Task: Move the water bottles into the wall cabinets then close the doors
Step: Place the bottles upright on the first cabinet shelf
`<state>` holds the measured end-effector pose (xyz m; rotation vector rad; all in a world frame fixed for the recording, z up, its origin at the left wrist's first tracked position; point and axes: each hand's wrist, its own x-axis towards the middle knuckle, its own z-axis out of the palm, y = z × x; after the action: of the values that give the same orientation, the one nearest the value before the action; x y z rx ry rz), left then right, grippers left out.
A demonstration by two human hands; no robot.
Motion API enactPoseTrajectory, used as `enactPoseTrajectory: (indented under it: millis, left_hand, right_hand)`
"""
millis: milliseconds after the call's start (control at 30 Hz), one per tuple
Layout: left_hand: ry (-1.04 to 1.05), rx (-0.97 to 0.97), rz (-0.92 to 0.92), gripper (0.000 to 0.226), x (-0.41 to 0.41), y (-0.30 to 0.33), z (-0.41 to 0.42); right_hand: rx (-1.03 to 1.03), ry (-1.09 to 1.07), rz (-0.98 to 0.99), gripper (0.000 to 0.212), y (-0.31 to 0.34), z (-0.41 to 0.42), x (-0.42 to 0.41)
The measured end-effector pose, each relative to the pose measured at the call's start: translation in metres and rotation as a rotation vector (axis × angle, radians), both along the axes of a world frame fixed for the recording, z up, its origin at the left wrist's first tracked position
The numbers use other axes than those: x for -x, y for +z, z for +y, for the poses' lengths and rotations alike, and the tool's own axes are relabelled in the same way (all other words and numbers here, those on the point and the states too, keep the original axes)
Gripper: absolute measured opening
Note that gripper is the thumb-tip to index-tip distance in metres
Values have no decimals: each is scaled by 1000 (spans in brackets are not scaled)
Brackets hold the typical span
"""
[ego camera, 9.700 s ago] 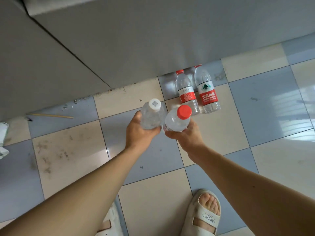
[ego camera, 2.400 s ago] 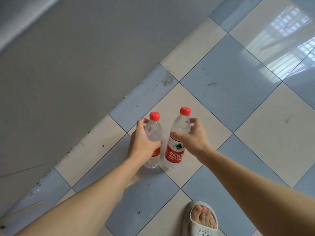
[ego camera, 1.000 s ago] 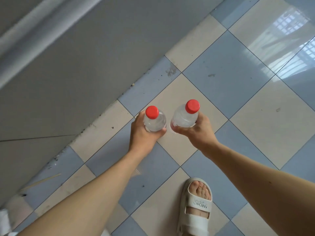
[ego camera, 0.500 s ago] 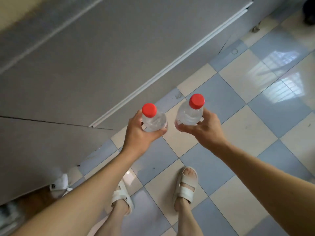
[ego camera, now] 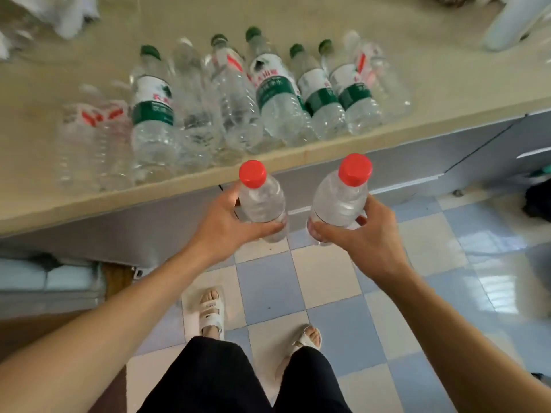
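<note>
Two red-capped bottles held upright over the checkered floor (ego camera: 328,281): left bottle (ego camera: 262,204) clasped by left hand (ego camera: 226,228), right bottle (ego camera: 340,198) clasped by right hand (ego camera: 366,236). Both clear, contents hard to tell. Farther off, many clear bottles (ego camera: 226,105) crowded on the beige counter (ego camera: 447,93).

Countertop (ego camera: 313,150): row of bottles (ego camera: 238,96) along front edge. Before the counter, over the floor (ego camera: 268,281): left hand (ego camera: 222,226) with left bottle (ego camera: 261,201); right hand (ego camera: 369,234) with right bottle (ego camera: 340,198), alongside, apart.
</note>
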<state>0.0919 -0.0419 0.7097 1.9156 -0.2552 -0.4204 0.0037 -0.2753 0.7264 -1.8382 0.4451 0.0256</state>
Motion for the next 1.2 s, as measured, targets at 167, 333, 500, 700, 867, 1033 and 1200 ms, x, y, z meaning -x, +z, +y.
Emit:
enactPoseTrajectory:
  millis: [167, 333, 500, 700, 867, 1033, 1200]
  left_hand:
    - [101, 127, -89, 67, -8, 83, 56]
    - [173, 250, -155, 60, -50, 153, 115]
    - [243, 320, -307, 51, -106, 234, 175]
    - [291, 353, -541, 47, -155, 348, 234]
    - [384, 403, -673, 64, -187, 436, 265]
    - [422, 480, -793, 64, -210, 521, 285]
    - [445, 523, -887, 57, -229, 591, 293]
  right_hand:
    - [-27, 88, -114, 44, 84, 47, -35]
    - [-54, 141, -260, 51, 160, 115, -88]
    - [-81, 132, -416, 49, 229, 184, -146]
    - [-189, 139, -608, 47, 329, 246, -204]
    - [-243, 184, -755, 58, 418, 279, -240]
    - [-286, 232, -879, 57, 504, 300, -277]
    - [-197, 284, -1010, 37, 579, 304, -312]
